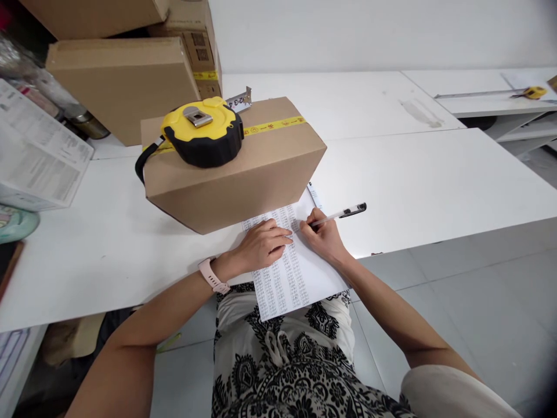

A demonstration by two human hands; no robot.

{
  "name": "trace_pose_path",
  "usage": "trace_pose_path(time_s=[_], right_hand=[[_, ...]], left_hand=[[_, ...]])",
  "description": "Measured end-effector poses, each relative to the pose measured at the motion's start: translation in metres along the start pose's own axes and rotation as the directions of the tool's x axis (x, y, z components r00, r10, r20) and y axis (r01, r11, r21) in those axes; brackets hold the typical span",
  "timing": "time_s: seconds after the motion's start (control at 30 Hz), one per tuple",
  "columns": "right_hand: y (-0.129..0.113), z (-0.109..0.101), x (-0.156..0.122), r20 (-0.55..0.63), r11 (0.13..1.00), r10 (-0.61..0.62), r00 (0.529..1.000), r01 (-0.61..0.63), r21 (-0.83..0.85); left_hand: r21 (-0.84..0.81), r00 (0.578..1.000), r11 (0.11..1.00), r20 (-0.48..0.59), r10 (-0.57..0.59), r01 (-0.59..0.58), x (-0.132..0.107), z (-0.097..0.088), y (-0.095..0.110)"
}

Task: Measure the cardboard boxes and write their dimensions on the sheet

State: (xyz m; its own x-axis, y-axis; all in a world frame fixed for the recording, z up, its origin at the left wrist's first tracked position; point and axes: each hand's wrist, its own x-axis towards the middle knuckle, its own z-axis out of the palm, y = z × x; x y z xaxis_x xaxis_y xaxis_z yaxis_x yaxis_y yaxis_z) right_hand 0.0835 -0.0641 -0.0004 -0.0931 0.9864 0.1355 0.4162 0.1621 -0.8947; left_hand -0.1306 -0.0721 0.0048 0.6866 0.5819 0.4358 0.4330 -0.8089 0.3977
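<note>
My right hand (pixel 324 237) grips a clear pen with a black cap (pixel 343 214), its tip down on a printed sheet (pixel 289 278) full of small rows of figures. The sheet hangs over the near edge of the white table (pixel 435 186). My left hand (pixel 261 247) lies flat on the sheet, fingers stretched out, a pink watch on its wrist. Just behind the hands stands a brown cardboard box (pixel 243 174) sealed with yellow tape. A yellow and black tape measure (pixel 202 130) rests on top of the box, a short length of blade sticking out.
Larger cardboard boxes (pixel 122 81) are stacked at the back left. A printed booklet (pixel 35 151) lies at the left edge. Another yellow tape measure (pixel 534 92), blade extended, lies on a far right table. Grey tiled floor is below.
</note>
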Motion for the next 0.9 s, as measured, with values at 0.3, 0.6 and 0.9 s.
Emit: trace_pose_path(time_s=[0.3,0.6,0.9], right_hand=[[-0.0045,-0.0016,0.0009,-0.011,0.999,0.027,1.0,-0.028,-0.017],[-0.0046,-0.0015,0.001,-0.021,0.999,0.021,1.0,-0.021,-0.043],[-0.0035,-0.0016,0.0014,-0.015,1.0,0.0,1.0,0.0,-0.021]], left_hand=[[0.004,1.0,1.0,0.024,-0.006,0.006,-0.0004,-0.0004,-0.0005],[-0.003,0.999,1.0,0.034,-0.024,0.024,0.0001,-0.0006,0.0002],[0.006,1.0,1.0,-0.012,0.011,-0.011,0.0,-0.0004,0.0006]])
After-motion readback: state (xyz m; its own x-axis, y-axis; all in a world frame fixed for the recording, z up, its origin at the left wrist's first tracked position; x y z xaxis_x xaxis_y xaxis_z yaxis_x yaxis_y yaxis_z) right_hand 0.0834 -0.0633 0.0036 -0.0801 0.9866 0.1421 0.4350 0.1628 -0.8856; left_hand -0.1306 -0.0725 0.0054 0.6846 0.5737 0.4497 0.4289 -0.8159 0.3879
